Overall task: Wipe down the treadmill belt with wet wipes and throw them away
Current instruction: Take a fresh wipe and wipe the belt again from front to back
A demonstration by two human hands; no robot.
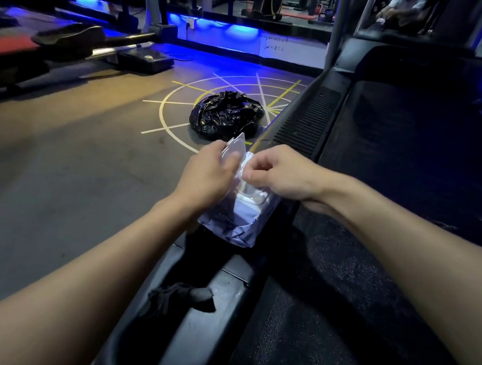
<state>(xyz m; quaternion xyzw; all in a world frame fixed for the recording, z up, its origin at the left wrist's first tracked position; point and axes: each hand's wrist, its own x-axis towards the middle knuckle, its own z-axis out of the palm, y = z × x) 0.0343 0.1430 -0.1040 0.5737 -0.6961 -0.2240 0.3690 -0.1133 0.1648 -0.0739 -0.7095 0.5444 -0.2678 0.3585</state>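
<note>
A white and pale blue pack of wet wipes (236,222) stands on the treadmill's left side rail (223,288). My left hand (204,175) grips the pack's upper left side, beside its raised plastic lid (234,147). My right hand (280,171) pinches a white wipe (246,165) at the pack's opening. The dark treadmill belt (375,257) stretches along the right half of the view. A crumpled black rubbish bag (226,114) lies on the floor just beyond the pack, left of the treadmill.
The grey gym floor with yellow and white circle markings (180,97) lies to the left. Other exercise machines (69,39) stand at the far left and back. A dark shoe (181,295) rests on the rail below the pack. A seated person (403,8) shows at the top right.
</note>
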